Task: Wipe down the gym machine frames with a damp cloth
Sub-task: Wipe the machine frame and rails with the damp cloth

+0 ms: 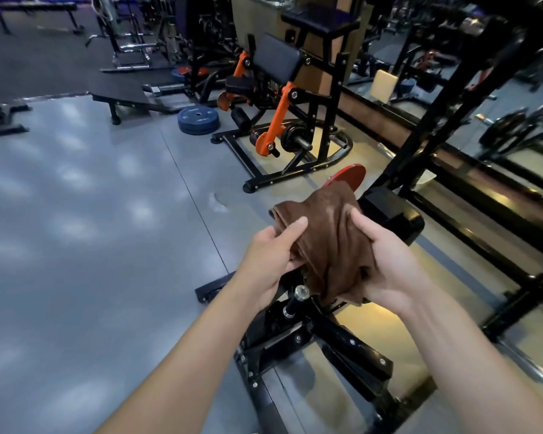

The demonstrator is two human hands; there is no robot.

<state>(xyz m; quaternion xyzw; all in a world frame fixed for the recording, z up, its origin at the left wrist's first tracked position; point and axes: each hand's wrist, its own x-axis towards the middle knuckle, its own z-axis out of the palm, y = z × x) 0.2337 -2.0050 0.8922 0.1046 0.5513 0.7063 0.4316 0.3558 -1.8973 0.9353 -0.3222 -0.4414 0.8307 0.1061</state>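
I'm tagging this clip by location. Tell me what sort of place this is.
A gym's weights area, most likely. An orange-and-black plate-loaded machine stands on the floor, blue weight plates are stacked beside it, and a padded bench sits nearby.

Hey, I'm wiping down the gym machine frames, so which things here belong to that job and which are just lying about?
Part of the job:
brown cloth, held by the left hand and the right hand
black machine frame below the hands
orange-and-black machine beyond

Just lying about:
blue weight plates on the floor
red weight plate
flat bench
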